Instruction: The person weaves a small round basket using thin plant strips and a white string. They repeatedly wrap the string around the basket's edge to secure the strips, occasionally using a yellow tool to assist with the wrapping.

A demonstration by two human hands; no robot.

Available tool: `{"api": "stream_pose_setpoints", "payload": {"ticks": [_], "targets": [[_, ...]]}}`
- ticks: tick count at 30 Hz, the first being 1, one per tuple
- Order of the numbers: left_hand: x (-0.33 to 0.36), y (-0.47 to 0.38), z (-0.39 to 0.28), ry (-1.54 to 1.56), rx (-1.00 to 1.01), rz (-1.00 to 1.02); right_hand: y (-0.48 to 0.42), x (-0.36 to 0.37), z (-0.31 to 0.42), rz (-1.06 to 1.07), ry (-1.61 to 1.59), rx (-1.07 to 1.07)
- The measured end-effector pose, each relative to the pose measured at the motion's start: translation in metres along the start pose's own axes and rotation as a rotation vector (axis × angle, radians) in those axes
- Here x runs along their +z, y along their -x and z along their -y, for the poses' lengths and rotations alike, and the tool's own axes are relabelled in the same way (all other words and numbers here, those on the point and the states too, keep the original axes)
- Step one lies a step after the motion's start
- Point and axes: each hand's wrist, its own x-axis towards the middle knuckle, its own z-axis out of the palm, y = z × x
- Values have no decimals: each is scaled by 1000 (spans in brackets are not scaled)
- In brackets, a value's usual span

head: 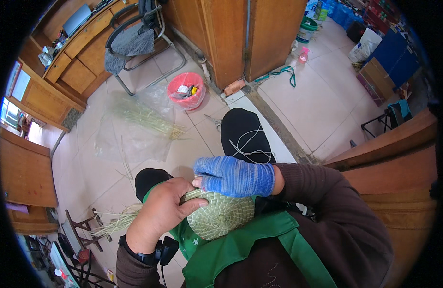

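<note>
A round coiled grass piece (221, 216), pale green with stitched rings, rests in my lap against a green apron (243, 237). My bare left hand (167, 205) grips its left edge, thumb on top, together with a bundle of grass stems (119, 220). The stems' loose ends trail out to the left beyond my wrist. In a blue knitted glove with bare fingertips, my right hand (234, 176) curls over the upper rim, its thumb close to my left fingers. What its other fingers hold is hidden. Thin pale strands (252, 145) lie looped over my dark trouser knee.
On the tiled floor ahead lies a clear plastic bag (135, 144) of grass stems, beside a red bin (186, 90). Scissors (215, 121) lie near my knee. A chair (135, 46), wooden cabinet (225, 39) and folding stool (387, 117) stand around; a wooden door (398, 169) is at right.
</note>
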Motion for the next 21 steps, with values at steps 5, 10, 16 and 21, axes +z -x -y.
{"api": "stream_pose_setpoints", "payload": {"ticks": [5,10,16,21], "targets": [[-9,-11,7,253,-59,188,-2,5,-3,-28,69,-140],[-11,-14,7,422,-118,313,1,5,-8,-49,101,-191],[5,6,1,5,-101,146,6,7,-10,24,54,-130],[22,22,-9,2,-172,-36,5,6,-9,87,26,-70]]}}
